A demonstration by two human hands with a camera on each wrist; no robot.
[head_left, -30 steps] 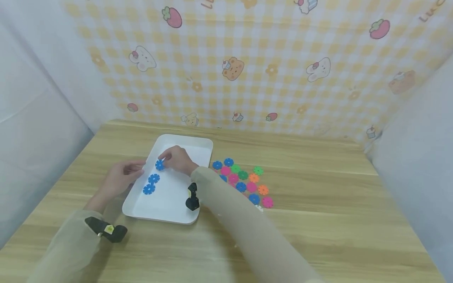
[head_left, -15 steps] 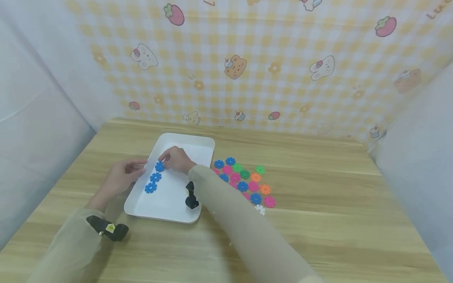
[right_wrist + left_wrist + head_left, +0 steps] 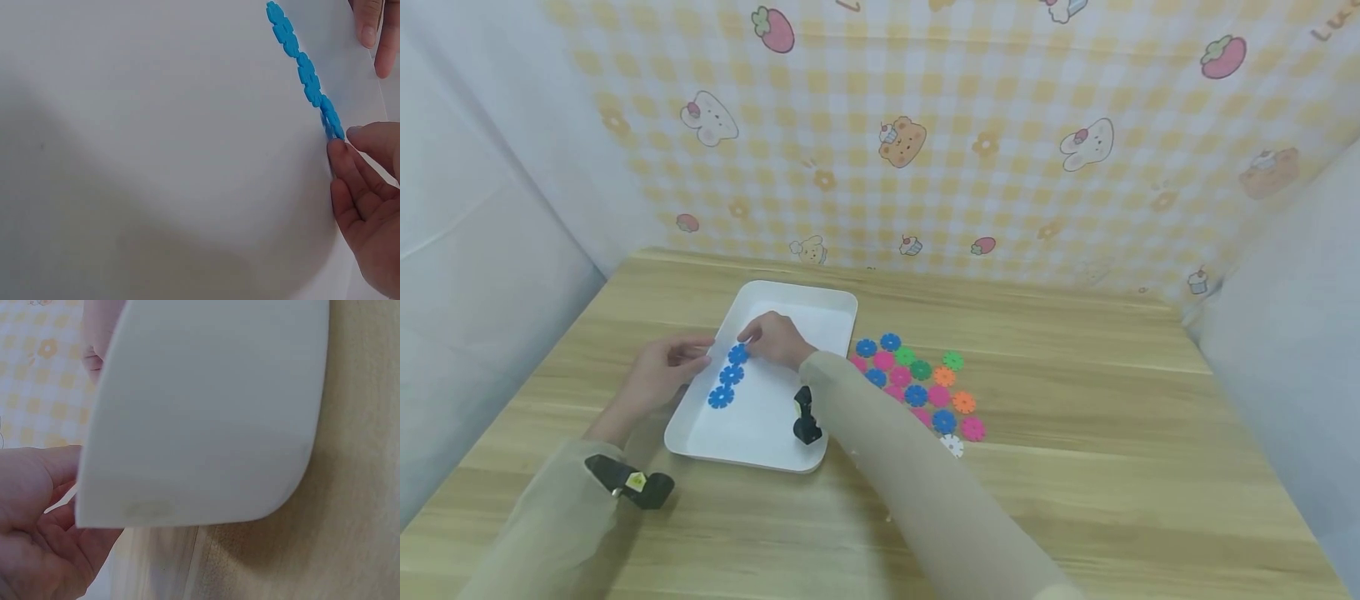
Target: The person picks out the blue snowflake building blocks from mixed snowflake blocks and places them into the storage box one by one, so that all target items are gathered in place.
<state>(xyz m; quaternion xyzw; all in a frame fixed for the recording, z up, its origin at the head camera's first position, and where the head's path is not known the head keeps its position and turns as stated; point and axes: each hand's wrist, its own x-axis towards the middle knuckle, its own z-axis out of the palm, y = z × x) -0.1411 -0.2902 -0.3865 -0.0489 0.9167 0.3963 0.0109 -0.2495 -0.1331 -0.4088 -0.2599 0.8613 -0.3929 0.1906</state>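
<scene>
My right hand is over the white tray, pinching a blue notched plastic snowflake disc between thumb and fingers. Two more blue discs lie below it, and all three form a slanting row along the tray's left side. In the right wrist view the row of blue discs runs end to end up to my fingertips. At the tray's left rim, my left hand rests with its fingertips on the edge. Part of that hand is hidden behind the tray wall in the left wrist view.
Right of the tray, several loose snowflake discs lie on the wooden table: blue, pink, green, orange and a white disc. My right sleeve covers part of that group. A checked cloth hangs behind.
My right hand has brought the top blue disc closer to the other two, closing the gap in the row. My left hand stays at the rim; the view has shifted slightly.
</scene>
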